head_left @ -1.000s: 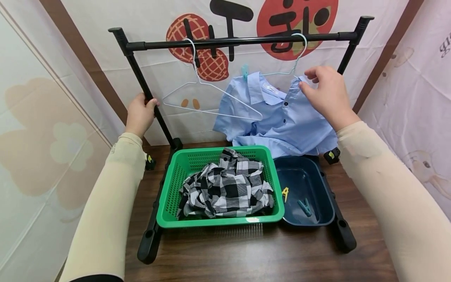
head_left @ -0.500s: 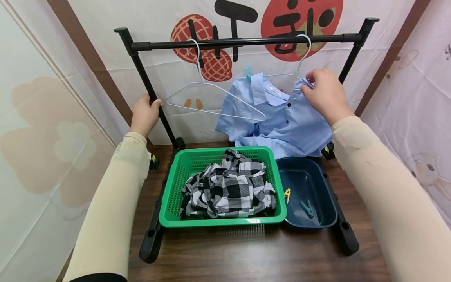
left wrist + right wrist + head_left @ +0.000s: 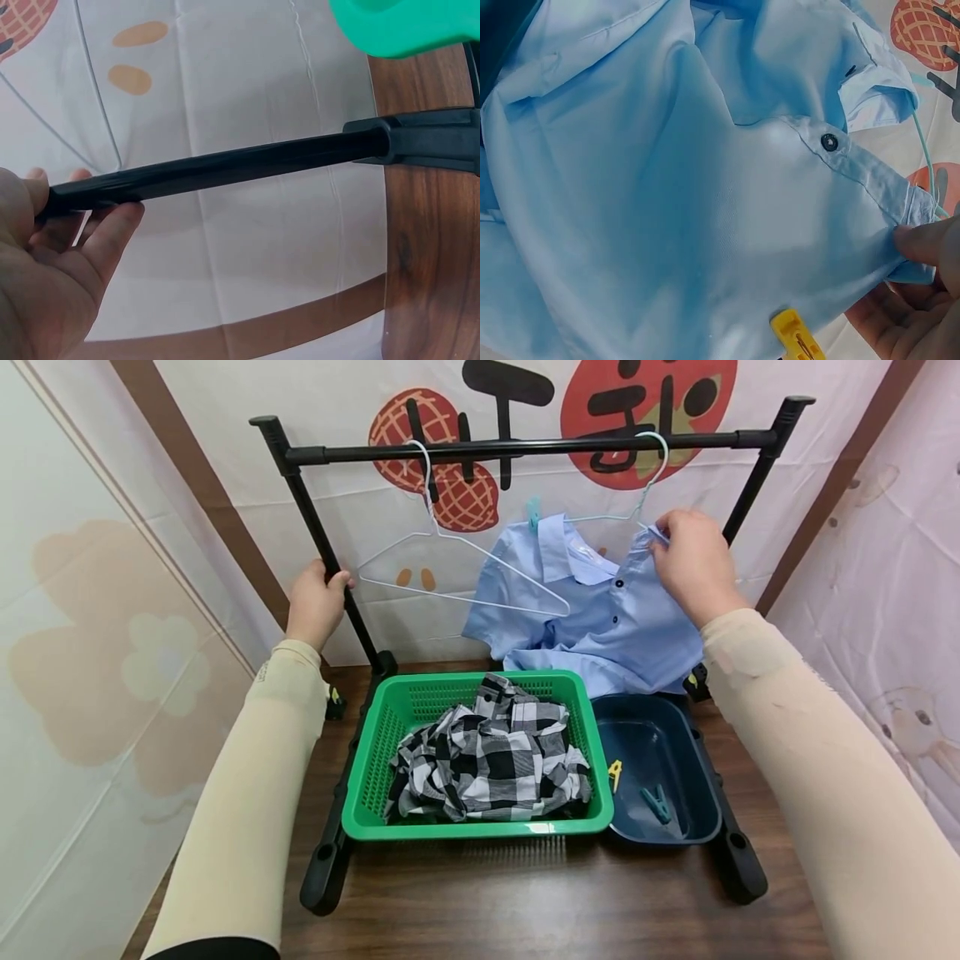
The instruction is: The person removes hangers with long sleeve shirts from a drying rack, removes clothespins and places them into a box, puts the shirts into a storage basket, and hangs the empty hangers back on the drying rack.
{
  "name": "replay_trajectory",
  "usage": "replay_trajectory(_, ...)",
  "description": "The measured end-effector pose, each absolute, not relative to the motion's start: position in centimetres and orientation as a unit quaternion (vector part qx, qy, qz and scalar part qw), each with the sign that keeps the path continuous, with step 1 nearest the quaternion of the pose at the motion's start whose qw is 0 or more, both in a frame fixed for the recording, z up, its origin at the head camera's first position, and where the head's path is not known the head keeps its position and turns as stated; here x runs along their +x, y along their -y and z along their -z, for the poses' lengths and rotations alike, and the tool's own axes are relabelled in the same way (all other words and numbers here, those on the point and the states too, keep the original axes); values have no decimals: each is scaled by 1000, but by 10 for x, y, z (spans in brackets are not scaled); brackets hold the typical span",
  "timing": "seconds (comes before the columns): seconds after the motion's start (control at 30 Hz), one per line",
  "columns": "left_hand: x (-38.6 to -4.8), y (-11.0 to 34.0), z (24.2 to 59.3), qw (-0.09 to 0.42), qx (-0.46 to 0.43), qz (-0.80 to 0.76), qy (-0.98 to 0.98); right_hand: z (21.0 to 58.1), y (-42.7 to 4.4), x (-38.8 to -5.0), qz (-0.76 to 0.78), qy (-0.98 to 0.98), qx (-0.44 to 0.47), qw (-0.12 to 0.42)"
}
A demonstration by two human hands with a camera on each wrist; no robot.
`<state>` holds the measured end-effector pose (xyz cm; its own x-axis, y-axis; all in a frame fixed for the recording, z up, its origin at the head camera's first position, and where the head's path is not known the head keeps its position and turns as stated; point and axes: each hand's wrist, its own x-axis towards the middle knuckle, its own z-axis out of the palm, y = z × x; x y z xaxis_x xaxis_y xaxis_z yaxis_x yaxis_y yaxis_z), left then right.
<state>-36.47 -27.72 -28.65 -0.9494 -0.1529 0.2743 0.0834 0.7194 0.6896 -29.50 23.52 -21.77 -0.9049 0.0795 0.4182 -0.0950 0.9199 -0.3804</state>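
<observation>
My left hand (image 3: 315, 603) grips the left post (image 3: 330, 547) of a black clothes rack, its thumb and fingers around the tube in the left wrist view. A light blue shirt (image 3: 592, 627) hangs at the right from a pale blue wire hanger (image 3: 609, 517) hooked over the top bar. A light blue clothespin (image 3: 533, 514) sits by the shirt's left shoulder. With thumb and fingers, my right hand (image 3: 693, 564) pinches the shirt near its right collar edge, under the hanger's hook. Part of that edge is hidden by the fingers. Dark buttons (image 3: 829, 142) run along the shirt front.
A bare white wire hanger (image 3: 465, 572) hangs on the bar's left part. Below stands a green basket (image 3: 480, 831) with a black-and-white checked garment (image 3: 495, 760). Right of it, a dark blue tub (image 3: 701, 810) holds a yellow clothespin (image 3: 615, 774) and a teal clothespin (image 3: 657, 803).
My right hand has come down slightly onto the shirt and now pinches its collar edge; a second ago its fingers stood apart. My left hand stays on the post. The view has shifted slightly.
</observation>
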Motion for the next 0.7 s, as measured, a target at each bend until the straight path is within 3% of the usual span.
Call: replay_trajectory(0.7,-365,278,292,145,19,385,911,218,-231,-290,-192,947,9,257)
